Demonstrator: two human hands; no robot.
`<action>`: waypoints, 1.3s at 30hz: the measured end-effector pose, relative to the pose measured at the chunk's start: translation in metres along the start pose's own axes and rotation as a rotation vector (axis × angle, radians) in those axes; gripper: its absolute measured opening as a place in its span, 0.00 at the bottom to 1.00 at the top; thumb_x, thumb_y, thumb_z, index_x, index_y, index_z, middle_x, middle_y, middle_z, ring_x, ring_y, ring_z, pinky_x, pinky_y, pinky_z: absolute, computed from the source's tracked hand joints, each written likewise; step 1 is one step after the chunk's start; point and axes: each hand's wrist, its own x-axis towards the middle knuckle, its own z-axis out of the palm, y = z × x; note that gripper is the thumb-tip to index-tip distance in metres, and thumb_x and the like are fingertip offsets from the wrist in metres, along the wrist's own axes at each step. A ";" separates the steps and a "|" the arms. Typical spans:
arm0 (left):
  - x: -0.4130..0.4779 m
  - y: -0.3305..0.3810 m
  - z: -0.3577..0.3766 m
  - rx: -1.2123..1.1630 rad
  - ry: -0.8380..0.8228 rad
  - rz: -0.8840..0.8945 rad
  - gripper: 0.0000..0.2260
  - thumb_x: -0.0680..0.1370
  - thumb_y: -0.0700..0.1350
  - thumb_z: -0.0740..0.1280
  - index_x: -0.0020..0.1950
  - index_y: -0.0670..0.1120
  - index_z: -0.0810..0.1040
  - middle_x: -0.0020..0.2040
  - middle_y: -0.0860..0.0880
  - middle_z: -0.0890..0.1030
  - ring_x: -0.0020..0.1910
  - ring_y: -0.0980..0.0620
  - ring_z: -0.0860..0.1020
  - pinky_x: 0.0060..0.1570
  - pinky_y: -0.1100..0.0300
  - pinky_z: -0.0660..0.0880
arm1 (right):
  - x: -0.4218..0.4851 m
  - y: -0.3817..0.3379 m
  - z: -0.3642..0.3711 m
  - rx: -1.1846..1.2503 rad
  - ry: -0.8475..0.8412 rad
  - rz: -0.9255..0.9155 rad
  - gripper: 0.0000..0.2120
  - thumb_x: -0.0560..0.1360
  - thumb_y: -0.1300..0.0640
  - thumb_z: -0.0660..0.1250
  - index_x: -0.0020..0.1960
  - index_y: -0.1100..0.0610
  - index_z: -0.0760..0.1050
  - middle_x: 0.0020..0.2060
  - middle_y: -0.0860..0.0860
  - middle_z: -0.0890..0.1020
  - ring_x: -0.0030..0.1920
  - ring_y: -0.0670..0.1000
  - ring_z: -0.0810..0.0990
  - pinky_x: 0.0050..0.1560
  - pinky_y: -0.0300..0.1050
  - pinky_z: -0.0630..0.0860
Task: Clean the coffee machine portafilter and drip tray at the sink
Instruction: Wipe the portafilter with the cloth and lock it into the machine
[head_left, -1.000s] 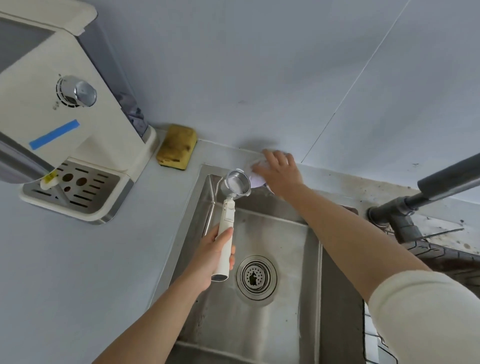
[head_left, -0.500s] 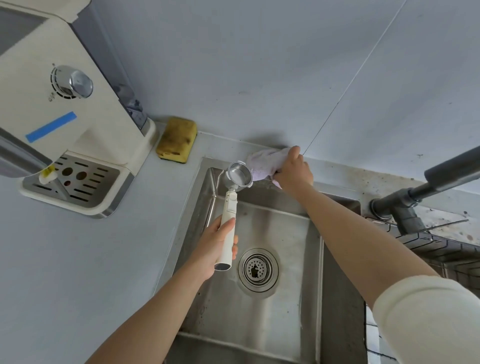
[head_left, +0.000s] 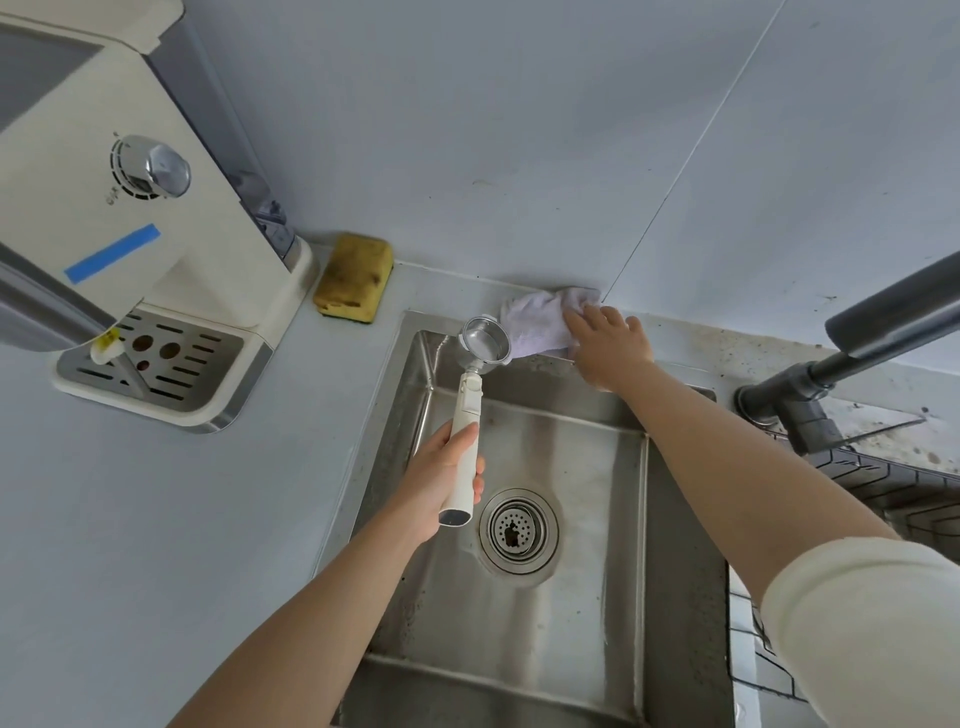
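Left grip (head_left: 447, 480) is wrapping the portafilter (head_left: 470, 410) by its handle, holding the basket over the back-left corner of the sink (head_left: 571, 639), likely to catch drips, while right grip (head_left: 610, 348) is touching the cloth (head_left: 537, 322) at the back edge of the counter (head_left: 156, 545), pinching or not I cannot tell

A kitchen: a steel sink (head_left: 685, 571) is set into a pale table (head_left: 156, 519). A coffee machine (head_left: 104, 208) stands left of the sink, a worn sponge (head_left: 354, 278) behind its left corner, a dark tap (head_left: 810, 384) at its right.
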 end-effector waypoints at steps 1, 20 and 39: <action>-0.001 0.000 0.001 -0.008 -0.009 -0.008 0.03 0.79 0.47 0.62 0.48 0.49 0.72 0.30 0.47 0.72 0.21 0.54 0.69 0.22 0.64 0.67 | -0.001 -0.001 0.001 0.073 -0.046 0.025 0.29 0.79 0.51 0.52 0.75 0.50 0.42 0.76 0.51 0.47 0.75 0.54 0.47 0.72 0.55 0.49; -0.079 0.016 0.004 0.178 -0.476 0.033 0.20 0.67 0.41 0.67 0.59 0.46 0.72 0.30 0.48 0.74 0.21 0.54 0.70 0.22 0.64 0.68 | -0.140 -0.052 -0.032 1.805 -0.058 -0.118 0.36 0.61 0.57 0.73 0.65 0.48 0.63 0.50 0.45 0.77 0.53 0.46 0.77 0.64 0.53 0.69; -0.198 0.010 -0.068 0.721 -0.274 0.210 0.10 0.75 0.39 0.66 0.56 0.44 0.74 0.37 0.47 0.76 0.28 0.54 0.75 0.30 0.62 0.73 | -0.243 -0.135 -0.028 2.090 0.136 -0.090 0.21 0.69 0.74 0.66 0.59 0.61 0.67 0.40 0.52 0.77 0.43 0.50 0.79 0.41 0.41 0.77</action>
